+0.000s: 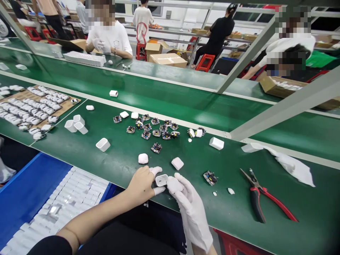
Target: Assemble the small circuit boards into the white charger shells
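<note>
My left hand (pixel 142 182), with white finger covers on thumb and forefinger, grips a small hollow white plastic housing (pixel 161 180), its open end facing me. My right hand (pixel 191 203), in a white glove, pinches a rounded white plastic cover (pixel 174 185) right beside the housing. Whether the two parts touch is hard to tell. Just beyond my hands lie a white rounded piece (pixel 143 158) and a white cap (pixel 177 163). A small circuit board (pixel 210 177) lies right of my gloved hand, near white fragments (pixel 231 191).
Pliers (pixel 256 186) with red-black handles lie at right, near a white plastic bag (pixel 292 164). Several circuit boards (pixel 156 132) cluster mid-table. Hollow white housings (pixel 103 144) stand at left, beside cardboard (pixel 60 109) with assembled units. A blue bin (pixel 34 177) sits below. Co-workers sit across.
</note>
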Available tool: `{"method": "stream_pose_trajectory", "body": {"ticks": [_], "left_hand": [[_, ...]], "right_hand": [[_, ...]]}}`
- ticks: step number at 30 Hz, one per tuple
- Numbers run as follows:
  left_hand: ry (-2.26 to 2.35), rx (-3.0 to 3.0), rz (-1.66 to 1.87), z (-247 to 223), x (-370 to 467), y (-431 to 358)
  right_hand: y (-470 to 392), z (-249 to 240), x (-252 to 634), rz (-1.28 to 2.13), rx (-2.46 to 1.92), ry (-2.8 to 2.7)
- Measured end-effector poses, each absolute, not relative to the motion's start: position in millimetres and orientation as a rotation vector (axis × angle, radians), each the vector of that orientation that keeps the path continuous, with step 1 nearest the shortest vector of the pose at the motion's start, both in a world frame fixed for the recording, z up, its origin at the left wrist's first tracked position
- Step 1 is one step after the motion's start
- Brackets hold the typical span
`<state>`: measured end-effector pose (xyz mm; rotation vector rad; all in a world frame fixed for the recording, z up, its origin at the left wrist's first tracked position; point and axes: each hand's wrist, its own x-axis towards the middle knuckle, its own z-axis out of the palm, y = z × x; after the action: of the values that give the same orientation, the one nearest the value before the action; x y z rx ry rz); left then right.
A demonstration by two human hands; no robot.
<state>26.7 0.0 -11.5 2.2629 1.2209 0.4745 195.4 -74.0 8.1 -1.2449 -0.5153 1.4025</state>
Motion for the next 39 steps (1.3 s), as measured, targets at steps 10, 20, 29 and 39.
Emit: {"method": "stream_pose_trajectory", "body": {"ticks": [10, 20, 29, 39], "left_hand": [[1.030, 2.138, 0.384, 5, 22, -2], [1.010, 2.112, 0.385, 6, 24, 0], [1.001, 2.102, 0.388, 2, 23, 3], [0.964, 2.181, 0.533, -4, 19, 1]], "right_hand": [[-74, 6, 190, 1.130, -1.468, -0.937], [-67, 8, 194, 0.624, -1.483, -1.580], [-64, 13, 191, 0.847, -1.555, -1.419], [-63, 15, 192, 1.181, -1.456, -1.199]]}}
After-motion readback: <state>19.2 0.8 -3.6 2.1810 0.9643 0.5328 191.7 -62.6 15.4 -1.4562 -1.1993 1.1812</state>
